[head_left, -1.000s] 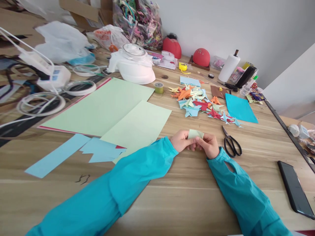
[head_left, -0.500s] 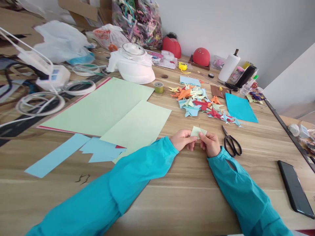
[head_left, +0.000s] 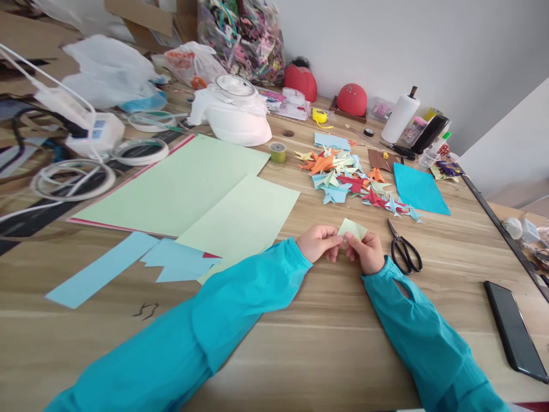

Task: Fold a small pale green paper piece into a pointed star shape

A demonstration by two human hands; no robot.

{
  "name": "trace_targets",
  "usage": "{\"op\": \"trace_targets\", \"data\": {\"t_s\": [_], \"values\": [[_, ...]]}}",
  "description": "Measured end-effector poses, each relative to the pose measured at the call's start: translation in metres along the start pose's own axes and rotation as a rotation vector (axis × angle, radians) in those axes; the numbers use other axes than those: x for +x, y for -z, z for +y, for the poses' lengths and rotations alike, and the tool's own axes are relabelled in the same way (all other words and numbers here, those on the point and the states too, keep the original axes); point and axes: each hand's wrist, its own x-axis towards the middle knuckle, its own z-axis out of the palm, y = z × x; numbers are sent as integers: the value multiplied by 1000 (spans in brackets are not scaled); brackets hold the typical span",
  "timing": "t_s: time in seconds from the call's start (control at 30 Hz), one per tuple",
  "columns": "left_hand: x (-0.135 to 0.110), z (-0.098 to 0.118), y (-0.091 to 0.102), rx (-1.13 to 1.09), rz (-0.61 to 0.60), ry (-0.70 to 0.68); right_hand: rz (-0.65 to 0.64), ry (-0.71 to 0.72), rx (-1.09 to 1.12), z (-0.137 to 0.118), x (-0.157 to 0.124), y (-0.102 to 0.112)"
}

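A small pale green piece of paper (head_left: 353, 228) is pinched between my two hands above the wooden table. My left hand (head_left: 319, 242) grips its left corner between thumb and fingers. At its lower edge, my right hand (head_left: 365, 252) presses the paper with the thumb on top. Black-handled scissors (head_left: 403, 249) lie just right of my right hand. Beyond my hands sits a heap of folded paper cranes (head_left: 338, 177) in orange, blue, red and pale green. To the left lies a large pale green sheet (head_left: 244, 214), partly covered by my left sleeve.
Blue paper strips (head_left: 103, 269) lie at the left, near coiled white cables (head_left: 72, 180). A thread spool (head_left: 278, 151) stands behind the green sheets. Blue paper (head_left: 421, 187) lies at the right, and a phone (head_left: 514, 329) near the right edge.
The small green paper has turned in my fingers and shifted slightly right; one corner now points up. Both hands keep nearly the same place.
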Motion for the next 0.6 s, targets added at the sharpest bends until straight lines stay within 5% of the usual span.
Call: {"op": "trace_targets", "data": {"t_s": [0.6], "values": [[0, 3, 0, -97, 98, 39, 57, -29, 56, 7, 3, 2]]}}
